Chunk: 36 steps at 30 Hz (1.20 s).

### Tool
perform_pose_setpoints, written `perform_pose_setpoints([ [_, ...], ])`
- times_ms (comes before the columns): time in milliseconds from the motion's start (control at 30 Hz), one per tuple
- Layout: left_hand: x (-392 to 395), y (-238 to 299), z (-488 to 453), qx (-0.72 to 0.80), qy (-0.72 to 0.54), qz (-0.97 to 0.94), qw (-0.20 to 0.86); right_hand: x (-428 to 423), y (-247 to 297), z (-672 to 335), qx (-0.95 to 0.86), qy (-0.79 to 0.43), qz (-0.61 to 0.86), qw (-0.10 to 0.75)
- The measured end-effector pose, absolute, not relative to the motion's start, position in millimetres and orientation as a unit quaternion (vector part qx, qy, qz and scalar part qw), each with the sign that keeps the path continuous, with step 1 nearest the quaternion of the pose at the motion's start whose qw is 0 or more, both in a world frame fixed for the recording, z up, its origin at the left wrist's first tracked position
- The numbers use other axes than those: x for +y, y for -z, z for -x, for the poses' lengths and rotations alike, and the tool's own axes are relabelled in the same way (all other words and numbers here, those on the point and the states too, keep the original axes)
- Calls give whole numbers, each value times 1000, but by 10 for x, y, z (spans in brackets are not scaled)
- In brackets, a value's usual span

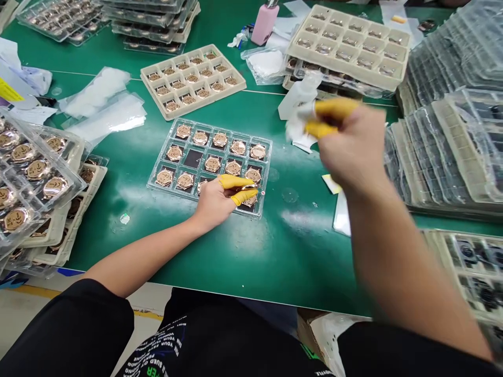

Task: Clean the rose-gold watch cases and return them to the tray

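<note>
My left hand, with yellow finger cots on thumb and forefinger, pinches a watch case edge-on above the right end of a clear plastic tray. Rose-gold watch cases lie back-up in its compartments; one compartment in the middle row shows only its black bottom. Raised to the right of the tray, my right hand is blurred by motion. Its yellow-capped fingers are closed on a white cloth, which hangs in front of a whitish plastic bottle.
Behind stands a beige tray of watch cases, with another beige tray on a stack further right. Loaded trays pile up at left; clear empty trays stack at right. A pink bottle and plastic sleeves lie around.
</note>
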<state>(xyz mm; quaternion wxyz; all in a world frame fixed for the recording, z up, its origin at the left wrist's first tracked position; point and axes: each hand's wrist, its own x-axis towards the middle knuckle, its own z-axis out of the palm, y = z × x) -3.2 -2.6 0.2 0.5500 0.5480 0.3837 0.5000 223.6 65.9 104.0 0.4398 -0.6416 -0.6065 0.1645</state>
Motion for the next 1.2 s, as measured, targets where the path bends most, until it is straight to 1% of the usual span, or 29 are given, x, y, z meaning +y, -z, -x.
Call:
perform_pose_setpoints([
  [33,-31,-12,40,393,-497,-562,532,384,-973,-2168,-587,-221,616,476],
  [67,-38,-25,49,400,-492,-578,514,131,-907,-2112,-578,-248,591,506],
  [100,-45,-41,57,405,-486,-595,496,-82,-844,-2069,-577,-265,571,520],
  [133,-54,-56,64,406,-480,-613,479,-246,-787,-2039,-586,-258,569,516],
  [200,-73,-83,70,404,-470,-642,451,-422,-684,-2000,-654,-164,570,470],
  [267,-89,-101,69,403,-465,-655,438,-445,-586,-1969,-712,-14,555,430],
  [333,-95,-110,71,405,-457,-663,434,-410,-489,-1929,-743,95,507,426],
  [367,-94,-114,74,407,-450,-669,428,-393,-446,-1907,-756,113,476,435],
  [467,-78,-132,92,412,-426,-693,410,-387,-370,-1865,-800,103,392,442],
  [567,-64,-158,108,401,-426,-695,418,-413,-372,-1873,-833,69,366,409],
  [633,-63,-174,113,392,-435,-692,423,-413,-381,-1875,-840,30,356,409],
  [733,-68,-185,120,384,-435,-705,408,-379,-354,-1820,-814,-28,355,459],
  [800,-68,-182,123,380,-427,-726,381,-351,-315,-1763,-780,-53,386,490],
  [867,-64,-172,123,380,-423,-742,355,-333,-286,-1729,-756,-52,425,495],
  [933,-60,-158,116,384,-425,-746,340,-329,-283,-1741,-754,-39,446,482],
  [1100,-63,-122,107,374,-450,-749,310,-354,-345,-1853,-765,-11,437,473],
  [1200,-67,-107,126,355,-460,-763,283,-375,-349,-1853,-783,-26,414,462],
])
